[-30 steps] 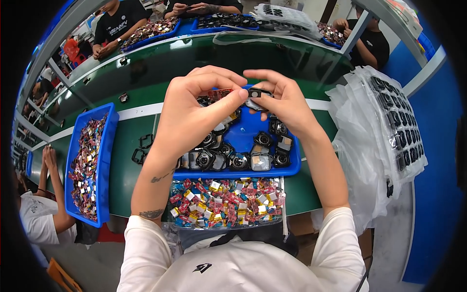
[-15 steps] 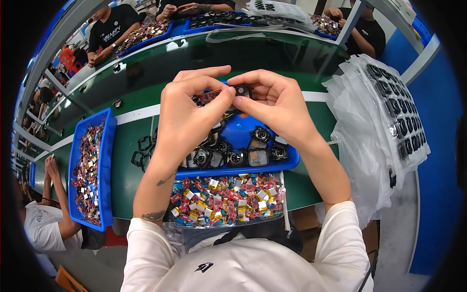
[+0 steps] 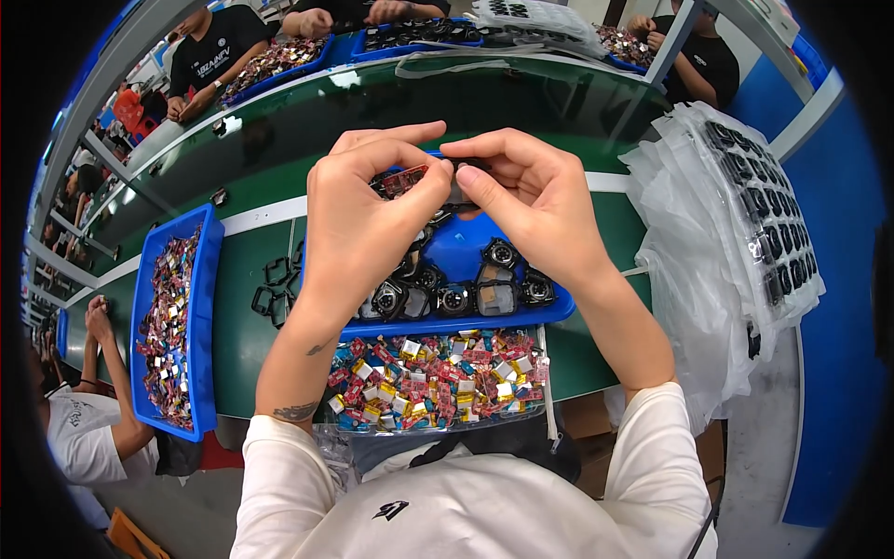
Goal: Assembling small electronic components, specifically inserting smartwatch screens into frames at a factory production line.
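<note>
A green table (image 3: 279,149) carries a blue tray (image 3: 466,252) of round black parts (image 3: 453,298), with a clear bin (image 3: 438,377) of small colourful pieces just below; above the tray, left hand (image 3: 368,219) and right hand (image 3: 531,200) pinch fingertips together on one small dark part (image 3: 458,179)

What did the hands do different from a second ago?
Very little changed. The left hand and right hand stay pressed together over the blue tray, still pinching a small red circuit board and a dark part. The tray of small colourful parts stayed put.
</note>
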`<act>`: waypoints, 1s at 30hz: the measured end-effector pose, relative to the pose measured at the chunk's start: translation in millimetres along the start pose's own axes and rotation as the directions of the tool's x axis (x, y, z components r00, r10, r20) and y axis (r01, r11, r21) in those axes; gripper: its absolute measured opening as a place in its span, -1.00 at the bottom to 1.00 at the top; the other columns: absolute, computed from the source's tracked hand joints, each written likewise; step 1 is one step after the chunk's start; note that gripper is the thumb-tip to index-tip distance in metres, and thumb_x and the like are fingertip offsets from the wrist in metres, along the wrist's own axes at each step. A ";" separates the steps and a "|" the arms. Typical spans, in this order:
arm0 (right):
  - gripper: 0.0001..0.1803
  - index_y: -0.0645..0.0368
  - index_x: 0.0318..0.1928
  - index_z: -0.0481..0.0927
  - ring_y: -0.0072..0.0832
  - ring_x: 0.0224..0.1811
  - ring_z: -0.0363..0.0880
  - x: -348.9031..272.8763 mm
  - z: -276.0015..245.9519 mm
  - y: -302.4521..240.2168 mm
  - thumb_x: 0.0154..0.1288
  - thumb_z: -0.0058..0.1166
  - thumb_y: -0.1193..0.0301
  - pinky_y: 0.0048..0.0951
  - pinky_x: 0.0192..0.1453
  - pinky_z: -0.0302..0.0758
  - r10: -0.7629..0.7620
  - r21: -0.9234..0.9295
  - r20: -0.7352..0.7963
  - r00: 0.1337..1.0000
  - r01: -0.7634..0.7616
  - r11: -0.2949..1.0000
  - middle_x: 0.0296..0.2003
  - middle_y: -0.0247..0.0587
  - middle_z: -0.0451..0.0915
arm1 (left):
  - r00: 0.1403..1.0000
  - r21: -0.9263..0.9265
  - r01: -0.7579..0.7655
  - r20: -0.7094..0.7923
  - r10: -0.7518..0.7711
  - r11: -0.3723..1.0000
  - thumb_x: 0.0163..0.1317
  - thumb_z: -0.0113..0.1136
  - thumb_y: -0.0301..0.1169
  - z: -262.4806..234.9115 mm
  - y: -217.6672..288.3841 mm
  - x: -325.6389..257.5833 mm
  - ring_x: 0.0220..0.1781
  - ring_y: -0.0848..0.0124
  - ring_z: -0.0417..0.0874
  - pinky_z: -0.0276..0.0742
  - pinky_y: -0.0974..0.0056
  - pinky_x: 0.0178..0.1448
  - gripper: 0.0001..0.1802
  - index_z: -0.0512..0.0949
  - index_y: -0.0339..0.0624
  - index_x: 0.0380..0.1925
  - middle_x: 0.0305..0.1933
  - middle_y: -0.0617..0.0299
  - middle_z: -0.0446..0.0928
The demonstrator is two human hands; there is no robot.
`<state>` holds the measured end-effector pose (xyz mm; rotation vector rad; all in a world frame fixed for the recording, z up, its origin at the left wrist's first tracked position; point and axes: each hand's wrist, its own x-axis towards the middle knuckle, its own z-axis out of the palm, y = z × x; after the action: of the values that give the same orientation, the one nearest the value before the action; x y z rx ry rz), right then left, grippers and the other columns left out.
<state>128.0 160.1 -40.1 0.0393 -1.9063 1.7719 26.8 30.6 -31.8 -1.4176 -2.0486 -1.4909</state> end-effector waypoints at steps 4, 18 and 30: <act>-0.84 0.32 -0.15 0.56 -0.59 -0.27 0.62 1.1 -5.0 5.7 0.26 0.05 0.56 -0.59 -0.19 0.58 -0.082 -0.047 -0.030 0.996 0.080 0.996 -0.29 -0.21 0.63 | 0.999 -0.049 0.047 0.010 -0.047 0.998 0.03 0.28 -0.48 2.1 4.6 -1.1 -0.10 0.43 0.55 0.43 0.37 -0.03 -0.90 0.67 -0.29 -0.47 -0.12 0.09 0.64; -0.84 0.32 -0.21 0.57 -0.63 -0.34 0.61 4.1 -17.3 -6.3 0.17 0.15 0.56 -0.64 -0.33 0.57 -0.114 0.077 -0.193 0.975 0.131 0.988 -0.37 -0.21 0.64 | 0.956 -0.401 0.284 0.185 -0.227 0.871 0.07 0.33 -0.39 -1.5 13.3 -1.6 -0.45 0.64 0.50 0.37 0.52 -0.35 -0.83 0.64 -0.30 -0.46 -0.50 0.29 0.59; -0.86 0.37 -0.26 0.55 -0.62 -0.29 0.60 1.1 -7.0 -3.9 0.12 0.14 0.66 -0.66 -0.29 0.58 -0.302 0.030 -0.180 0.936 0.312 0.950 -0.30 -0.15 0.63 | 0.940 -0.581 0.338 0.177 -0.290 0.741 0.15 0.30 -0.37 6.0 7.1 -2.3 -0.45 0.67 0.51 0.35 0.57 -0.38 -0.81 0.63 -0.33 -0.42 -0.47 0.27 0.61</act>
<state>131.1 166.5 -36.1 0.1877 -1.6249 1.5647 35.6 34.4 -31.8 -1.3666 -2.0177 -2.4482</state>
